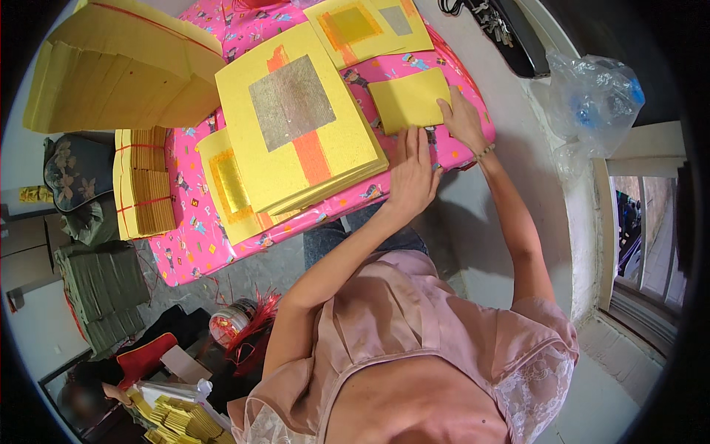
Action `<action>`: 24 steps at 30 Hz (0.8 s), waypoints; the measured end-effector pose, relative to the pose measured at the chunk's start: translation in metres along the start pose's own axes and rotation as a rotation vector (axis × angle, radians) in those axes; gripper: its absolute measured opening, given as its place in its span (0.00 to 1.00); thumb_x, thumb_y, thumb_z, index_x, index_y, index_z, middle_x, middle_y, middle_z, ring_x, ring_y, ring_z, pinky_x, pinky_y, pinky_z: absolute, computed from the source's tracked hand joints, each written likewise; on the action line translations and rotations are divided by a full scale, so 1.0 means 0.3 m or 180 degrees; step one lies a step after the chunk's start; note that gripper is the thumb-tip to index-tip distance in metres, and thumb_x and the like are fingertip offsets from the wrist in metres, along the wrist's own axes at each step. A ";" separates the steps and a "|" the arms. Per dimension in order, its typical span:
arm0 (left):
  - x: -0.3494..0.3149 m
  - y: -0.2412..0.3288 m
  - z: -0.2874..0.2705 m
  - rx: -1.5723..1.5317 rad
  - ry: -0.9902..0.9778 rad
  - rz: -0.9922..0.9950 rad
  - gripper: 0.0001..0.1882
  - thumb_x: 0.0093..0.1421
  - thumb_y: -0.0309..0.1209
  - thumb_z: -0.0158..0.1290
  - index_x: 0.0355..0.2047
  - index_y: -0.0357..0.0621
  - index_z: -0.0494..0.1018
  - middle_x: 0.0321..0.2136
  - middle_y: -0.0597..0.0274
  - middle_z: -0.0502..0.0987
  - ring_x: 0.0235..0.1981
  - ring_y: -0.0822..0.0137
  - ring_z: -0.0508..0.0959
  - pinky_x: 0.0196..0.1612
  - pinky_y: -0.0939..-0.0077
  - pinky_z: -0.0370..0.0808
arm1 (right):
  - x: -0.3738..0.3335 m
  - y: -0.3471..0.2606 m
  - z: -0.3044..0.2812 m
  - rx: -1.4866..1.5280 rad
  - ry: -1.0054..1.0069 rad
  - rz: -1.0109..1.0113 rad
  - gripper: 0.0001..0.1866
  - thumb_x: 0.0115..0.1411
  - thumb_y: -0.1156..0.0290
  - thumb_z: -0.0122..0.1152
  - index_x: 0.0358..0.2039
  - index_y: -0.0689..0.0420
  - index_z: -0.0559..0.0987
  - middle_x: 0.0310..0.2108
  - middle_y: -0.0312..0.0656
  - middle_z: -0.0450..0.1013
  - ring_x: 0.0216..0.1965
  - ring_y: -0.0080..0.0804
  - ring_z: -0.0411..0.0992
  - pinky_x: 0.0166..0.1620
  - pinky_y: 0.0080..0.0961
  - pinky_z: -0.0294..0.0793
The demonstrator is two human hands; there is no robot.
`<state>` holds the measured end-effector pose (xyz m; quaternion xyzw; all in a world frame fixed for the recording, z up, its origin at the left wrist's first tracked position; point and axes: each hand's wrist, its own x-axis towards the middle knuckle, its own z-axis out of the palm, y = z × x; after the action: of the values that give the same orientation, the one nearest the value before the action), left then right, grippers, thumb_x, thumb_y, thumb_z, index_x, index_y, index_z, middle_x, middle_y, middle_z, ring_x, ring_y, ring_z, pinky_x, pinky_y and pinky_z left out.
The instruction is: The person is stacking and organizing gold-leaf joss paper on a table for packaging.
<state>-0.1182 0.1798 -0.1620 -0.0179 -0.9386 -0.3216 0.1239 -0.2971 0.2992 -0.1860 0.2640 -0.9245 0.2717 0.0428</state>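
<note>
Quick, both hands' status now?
Left hand: open, fingertips at the small yellow sheet's near edge.
Right hand: open, thumb at its right edge.

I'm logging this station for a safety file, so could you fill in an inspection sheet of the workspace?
Surface: pink patterned table cover, largely covered by yellow paper.
Job's things: small yellow rectangle at the hands; large yellow stack with a silver patch, left of it.
Clutter: red-tied bundles at the table's left; red strands below the table.
Hands: left hand has fingertips at the rectangle's near edge; right hand is at its right edge.
Cables: black cord at top; its type is unclear.
Surroundings: clear plastic bag and window at right.
</note>
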 end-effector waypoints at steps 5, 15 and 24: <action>0.045 -0.051 0.038 0.0503 0.0378 0.0049 0.46 0.61 0.45 0.58 0.68 0.27 0.50 0.67 0.28 0.48 0.69 0.31 0.48 0.70 0.41 0.48 | 0.019 -0.026 -0.005 -0.0101 -0.0138 0.0176 0.17 0.67 0.61 0.53 0.43 0.64 0.67 0.35 0.63 0.74 0.36 0.65 0.74 0.37 0.56 0.72; 0.053 -0.074 0.070 0.0777 0.0203 -0.0026 0.45 0.61 0.51 0.55 0.67 0.30 0.54 0.66 0.28 0.51 0.68 0.30 0.50 0.69 0.39 0.48 | -0.006 -0.116 -0.077 -0.0645 0.0317 -0.0305 0.29 0.66 0.57 0.56 0.59 0.63 0.66 0.55 0.59 0.67 0.56 0.58 0.66 0.55 0.49 0.68; 0.052 -0.065 0.073 0.0721 0.0027 -0.0107 0.45 0.62 0.51 0.54 0.67 0.28 0.53 0.66 0.25 0.49 0.69 0.29 0.46 0.69 0.37 0.46 | -0.032 -0.040 -0.011 -0.0761 -0.0646 -0.0883 0.29 0.72 0.54 0.44 0.71 0.44 0.58 0.74 0.43 0.47 0.75 0.50 0.41 0.70 0.63 0.43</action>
<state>-0.1403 0.1770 -0.1865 0.0134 -0.9685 -0.2155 0.1237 -0.2830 0.2969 -0.1795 0.4079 -0.9045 0.1236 0.0176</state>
